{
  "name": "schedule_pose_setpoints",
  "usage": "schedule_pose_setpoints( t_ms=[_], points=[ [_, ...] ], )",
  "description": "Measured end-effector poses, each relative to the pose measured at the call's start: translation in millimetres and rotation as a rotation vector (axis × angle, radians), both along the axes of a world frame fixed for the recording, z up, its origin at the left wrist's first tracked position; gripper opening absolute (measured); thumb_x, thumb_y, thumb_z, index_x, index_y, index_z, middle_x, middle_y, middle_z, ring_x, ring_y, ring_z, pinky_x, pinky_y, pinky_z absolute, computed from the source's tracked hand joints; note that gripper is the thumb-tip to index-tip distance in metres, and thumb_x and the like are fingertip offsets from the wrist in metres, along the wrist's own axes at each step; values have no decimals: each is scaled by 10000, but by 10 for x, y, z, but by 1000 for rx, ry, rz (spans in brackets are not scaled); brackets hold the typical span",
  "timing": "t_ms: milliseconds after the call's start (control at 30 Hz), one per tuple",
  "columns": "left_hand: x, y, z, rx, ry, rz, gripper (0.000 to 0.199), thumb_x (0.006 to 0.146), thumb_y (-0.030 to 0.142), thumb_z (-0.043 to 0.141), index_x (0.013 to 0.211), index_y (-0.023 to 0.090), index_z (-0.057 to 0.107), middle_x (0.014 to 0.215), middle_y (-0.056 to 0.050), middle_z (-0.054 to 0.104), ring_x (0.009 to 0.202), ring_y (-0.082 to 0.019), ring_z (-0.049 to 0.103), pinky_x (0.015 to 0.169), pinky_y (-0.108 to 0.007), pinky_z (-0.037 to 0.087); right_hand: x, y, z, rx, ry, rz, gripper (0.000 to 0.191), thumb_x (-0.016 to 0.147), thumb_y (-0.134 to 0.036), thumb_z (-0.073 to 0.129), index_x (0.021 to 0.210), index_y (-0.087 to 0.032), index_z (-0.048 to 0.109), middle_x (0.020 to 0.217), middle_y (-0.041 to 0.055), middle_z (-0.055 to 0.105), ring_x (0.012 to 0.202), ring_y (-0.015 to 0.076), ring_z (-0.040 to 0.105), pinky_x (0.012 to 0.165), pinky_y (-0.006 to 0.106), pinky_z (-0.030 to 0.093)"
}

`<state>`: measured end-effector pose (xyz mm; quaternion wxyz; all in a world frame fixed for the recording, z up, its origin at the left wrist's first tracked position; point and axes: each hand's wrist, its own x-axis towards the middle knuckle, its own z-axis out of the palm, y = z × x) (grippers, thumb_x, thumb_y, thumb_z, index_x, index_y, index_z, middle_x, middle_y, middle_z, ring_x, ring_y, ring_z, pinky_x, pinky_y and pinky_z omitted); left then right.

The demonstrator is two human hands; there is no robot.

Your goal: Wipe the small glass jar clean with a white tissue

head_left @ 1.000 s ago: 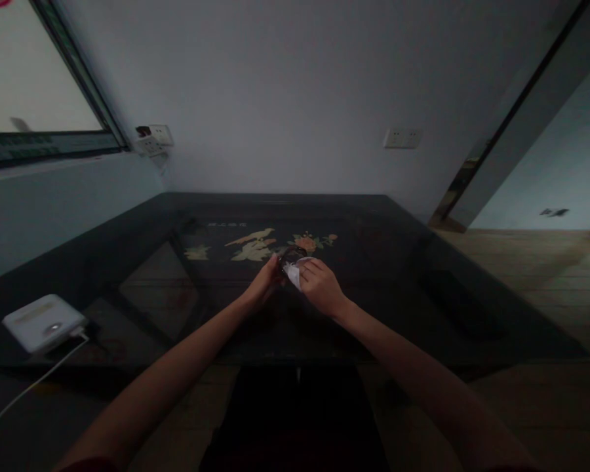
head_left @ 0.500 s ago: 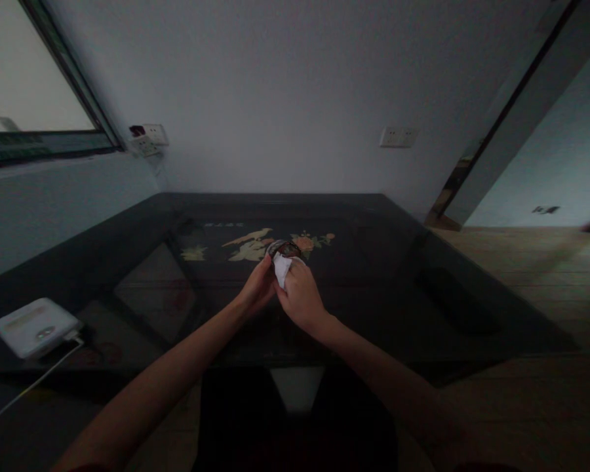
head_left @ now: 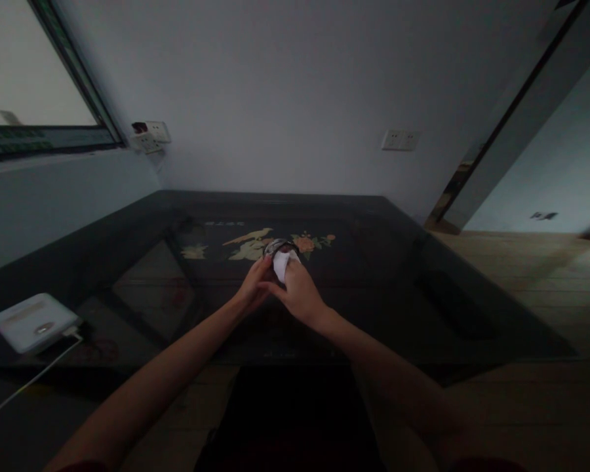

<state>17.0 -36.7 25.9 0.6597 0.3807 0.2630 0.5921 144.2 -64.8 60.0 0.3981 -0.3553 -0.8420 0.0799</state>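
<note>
Over the middle of the dark table, my left hand [head_left: 254,283] is closed round the left side of a small, round, dark object with a shiny, patterned rim [head_left: 276,246]. It looks like a small bowl, but the dim light hides its exact kind. My right hand [head_left: 302,293] grips a crumpled white tissue [head_left: 280,266] and presses it against the near side of this object. The right thumb reaches across to the left hand. Both hands cover the object's lower part.
A bird-and-flower picture [head_left: 248,249] decorates the glossy black tabletop [head_left: 373,262]. At the left stands a white box [head_left: 37,322] with a white cable [head_left: 34,380] plugged in. A dark, elongated object [head_left: 455,305] lies at the right. Wall sockets [head_left: 400,139] are behind the table.
My right thumb has shifted left and up, toward the left hand. The round object has tilted or turned slightly, and the tissue has moved a little with the right hand.
</note>
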Motion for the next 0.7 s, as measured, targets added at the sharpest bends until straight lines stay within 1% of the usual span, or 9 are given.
schedule_pose_setpoints(
  t_ms=[67,133,200,267,367,433,533,633,700],
  points=[
    [1,17,5,4,4,7,378,790,433,657,1056,165,665,1109,-79,683,1089,-233,599,918,-300,466,78,18,-33,128,-206,-45,526,858,-429,594,1178,-12,571,1128,232,637,1147,334,549,1013,474,430],
    [7,43,14,-1,9,23,400,772,445,672,1042,150,676,1092,-86,692,1039,-215,618,862,-272,489,159,75,-72,252,-378,-64,571,819,-420,651,1178,17,578,1136,249,636,1177,350,529,1059,476,389],
    [9,68,31,-18,22,39,402,761,443,683,1030,144,686,1052,-83,705,957,-194,642,778,-246,509,230,153,-109,353,-515,-60,458,842,-303,643,1180,1,589,1158,226,639,1176,324,538,1084,454,369],
    [4,80,53,-55,53,48,385,769,445,671,1013,147,698,986,-76,720,848,-175,656,680,-230,518,277,225,-139,428,-588,-73,316,890,-164,547,1172,-33,605,1155,187,653,1156,283,557,1087,440,369],
    [-11,71,79,-113,110,56,368,785,449,650,994,154,712,893,-66,727,729,-155,647,582,-214,505,292,268,-173,467,-600,-97,288,916,-92,444,1129,-56,633,1112,163,672,1126,259,571,1068,440,388],
    [-14,56,82,-118,124,54,357,780,439,658,977,147,717,861,-62,725,703,-147,639,566,-209,499,270,244,-195,429,-570,-100,284,914,-89,434,1099,-62,647,1093,163,677,1105,253,579,1059,431,396],
    [-3,32,65,-93,104,65,308,755,404,692,915,143,722,829,-45,718,693,-138,630,585,-207,497,200,149,-233,291,-445,-110,281,880,-108,484,1107,-47,639,1108,187,665,1105,268,575,1070,438,383],
    [17,15,35,-53,77,76,299,732,391,716,895,141,716,841,-40,716,719,-143,633,638,-219,505,86,37,-271,86,-211,-148,340,818,-161,572,1132,-39,618,1118,211,649,1116,305,565,1061,468,390],
    [32,10,17,-23,60,93,313,725,391,725,911,140,708,862,-41,712,746,-149,637,668,-226,505,-8,-16,-284,-52,-13,-142,402,779,-179,604,1165,-65,595,1129,196,642,1122,310,561,1039,472,411]
  ],
)
